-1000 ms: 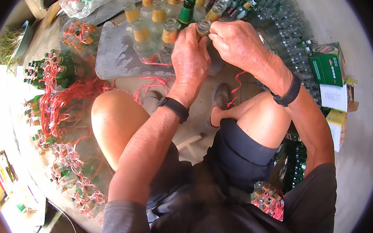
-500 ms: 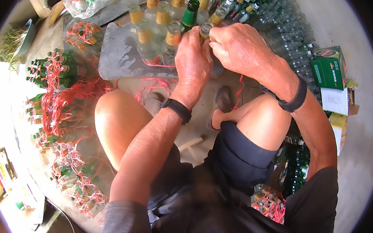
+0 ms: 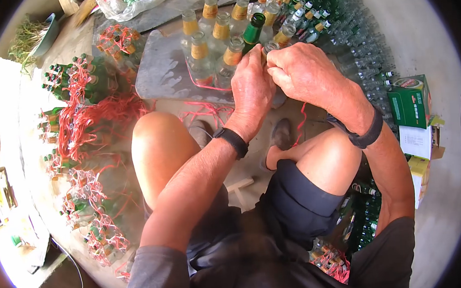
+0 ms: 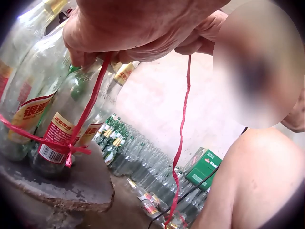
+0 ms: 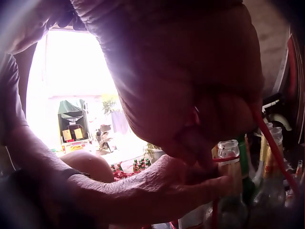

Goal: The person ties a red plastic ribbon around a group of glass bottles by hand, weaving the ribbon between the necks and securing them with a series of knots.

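A cluster of clear glass bottles (image 3: 221, 29) with yellow neck labels, one green bottle (image 3: 254, 29) among them, stands upright on a grey slab (image 3: 153, 77). Red plastic string (image 4: 88, 112) runs round the bottles low down, is knotted at the front, and rises to my left hand (image 3: 253, 86). That hand pinches it beside the nearest bottle neck (image 5: 228, 149), which has a loop of string round it. My right hand (image 3: 306, 72) curls tightly over the same neck and grips the string, whose loose end (image 4: 183, 119) dangles below. Fingertips are partly hidden.
String-tied bottle bundles (image 3: 77, 133) line the floor at left. Many loose bottles (image 3: 358, 55) stand packed at right, by a green carton (image 3: 409, 102). A plastic bag (image 3: 135, 3) lies beyond the slab. My knees flank the space below my hands.
The head view has shifted, so the scene sits lower and further right. My right fingers have come in from beside the bottle neck to lie over it, close against my left hand.
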Available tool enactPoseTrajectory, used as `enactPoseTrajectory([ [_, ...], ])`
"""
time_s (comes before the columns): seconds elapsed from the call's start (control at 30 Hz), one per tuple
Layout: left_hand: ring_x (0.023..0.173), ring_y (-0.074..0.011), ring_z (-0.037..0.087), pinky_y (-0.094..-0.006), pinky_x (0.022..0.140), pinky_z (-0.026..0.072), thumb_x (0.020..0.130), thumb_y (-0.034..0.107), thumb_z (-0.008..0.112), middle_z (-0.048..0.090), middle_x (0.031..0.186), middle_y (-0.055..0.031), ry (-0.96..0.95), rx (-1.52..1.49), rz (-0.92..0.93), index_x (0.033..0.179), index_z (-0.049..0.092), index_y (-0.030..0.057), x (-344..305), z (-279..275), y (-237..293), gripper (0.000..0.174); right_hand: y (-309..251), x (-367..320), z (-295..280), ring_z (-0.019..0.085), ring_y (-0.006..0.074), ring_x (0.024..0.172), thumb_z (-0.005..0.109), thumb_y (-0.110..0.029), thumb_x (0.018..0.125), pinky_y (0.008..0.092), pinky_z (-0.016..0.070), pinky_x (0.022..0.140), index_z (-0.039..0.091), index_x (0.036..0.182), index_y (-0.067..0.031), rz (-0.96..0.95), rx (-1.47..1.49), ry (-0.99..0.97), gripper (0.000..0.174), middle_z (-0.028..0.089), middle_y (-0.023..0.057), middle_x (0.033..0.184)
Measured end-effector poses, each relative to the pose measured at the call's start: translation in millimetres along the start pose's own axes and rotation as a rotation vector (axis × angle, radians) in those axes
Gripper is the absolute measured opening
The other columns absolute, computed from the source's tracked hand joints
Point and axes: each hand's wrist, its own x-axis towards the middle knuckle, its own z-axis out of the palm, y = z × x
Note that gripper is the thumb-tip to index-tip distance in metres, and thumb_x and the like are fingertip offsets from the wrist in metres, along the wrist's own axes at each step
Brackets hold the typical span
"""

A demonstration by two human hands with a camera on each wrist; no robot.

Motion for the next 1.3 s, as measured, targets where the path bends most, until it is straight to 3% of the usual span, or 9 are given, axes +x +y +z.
enactPoseTrajectory([
  [0.37,0.107,-0.0418,0.069,-0.0469,0.093,0.0565,0.093,0.004,0.068,0.069,0.117,-0.0228,0.103,-0.099,0.116,0.134,0.063,-0.0006,-9.0,-19.3,14.3,0.042,-2.8,13.5,-12.2,0.068,0.0465,0.084,0.061,-0.013,0.087,0.0540,0.0547,0.073,0.068,0.089,-0.0001,0.003,-0.043,-0.064,0.015,0.070,0.0237,0.084],
  [0.53,0.089,-0.0311,0.069,-0.0397,0.082,0.0567,0.089,0.001,0.073,0.068,0.099,-0.0138,0.088,-0.157,0.040,0.123,0.072,0.0045,-10.3,-26.0,21.1,0.034,3.3,16.5,-10.2,0.069,0.0459,0.084,0.061,-0.013,0.087,0.0535,0.0553,0.074,0.070,0.091,-0.0010,-0.050,-0.062,-0.068,0.016,0.071,0.0232,0.084],
  [0.67,0.096,-0.0309,0.072,-0.0394,0.088,0.0565,0.092,0.011,0.072,0.072,0.101,-0.0174,0.000,-0.332,-0.104,0.121,0.073,0.0026,-7.7,-24.7,18.9,0.030,9.8,15.1,-8.3,0.068,0.0453,0.082,0.063,-0.013,0.087,0.0516,0.0551,0.072,0.072,0.091,-0.0011,-0.071,-0.011,-0.031,0.015,0.070,0.0236,0.083],
  [0.83,0.085,-0.0143,0.071,-0.0310,0.075,0.0595,0.102,0.019,0.072,0.077,0.098,-0.0112,-0.088,-0.467,-0.196,0.123,0.072,-0.0024,-3.4,-18.2,8.9,0.030,7.9,16.3,-17.1,0.070,0.0452,0.082,0.068,-0.014,0.085,0.0510,0.0564,0.073,0.071,0.083,0.0003,-0.034,0.119,-0.028,0.015,0.070,0.0252,0.082],
  [0.97,0.081,-0.0073,0.067,-0.0265,0.068,0.0583,0.105,0.017,0.070,0.075,0.094,-0.0046,-0.080,-0.588,-0.245,0.125,0.072,-0.0026,-2.7,-10.1,2.5,0.028,16.4,15.0,-20.8,0.073,0.0335,0.078,0.072,-0.015,0.086,0.0438,0.0556,0.070,0.074,0.092,0.0003,0.022,0.282,-0.067,0.017,0.072,0.0198,0.079],
  [1.03,0.066,-0.0111,0.072,-0.0287,0.062,0.0580,0.098,0.018,0.077,0.078,0.083,-0.0113,-0.051,-0.543,-0.261,0.119,0.075,-0.0030,-0.8,-10.3,0.3,0.030,21.1,10.0,-21.7,0.073,0.0284,0.075,0.072,-0.015,0.087,0.0424,0.0549,0.069,0.074,0.095,0.0001,0.025,0.313,-0.051,0.017,0.072,0.0171,0.077],
  [1.13,0.066,-0.0108,0.071,-0.0274,0.060,0.0574,0.100,0.018,0.076,0.078,0.084,-0.0101,-0.075,-0.576,-0.298,0.118,0.075,-0.0053,1.8,-14.2,3.7,0.030,30.3,2.0,-30.4,0.066,0.0177,0.069,0.072,-0.018,0.090,0.0377,0.0529,0.066,0.073,0.100,0.0000,0.175,0.362,-0.164,0.020,0.069,0.0091,0.073],
  [1.2,0.066,-0.0108,0.071,-0.0268,0.059,0.0571,0.101,0.018,0.075,0.078,0.084,-0.0091,-0.082,-0.598,-0.329,0.118,0.075,-0.0062,2.9,-16.0,7.2,0.030,41.6,-5.9,-35.4,0.054,0.0064,0.062,0.069,-0.020,0.098,0.0276,0.0448,0.059,0.071,0.101,0.0002,0.155,0.473,-0.132,0.020,0.056,-0.0024,0.067],
  [1.3,0.067,-0.0108,0.071,-0.0266,0.057,0.0579,0.103,0.020,0.072,0.076,0.085,-0.0072,-0.125,-0.571,-0.374,0.116,0.076,-0.0070,5.3,-19.9,9.8,0.030,49.9,-16.4,-54.0,0.054,0.0068,0.061,0.068,-0.025,0.099,0.0285,0.0455,0.057,0.071,0.099,-0.0002,0.310,0.496,-0.212,0.025,0.058,-0.0027,0.070],
])
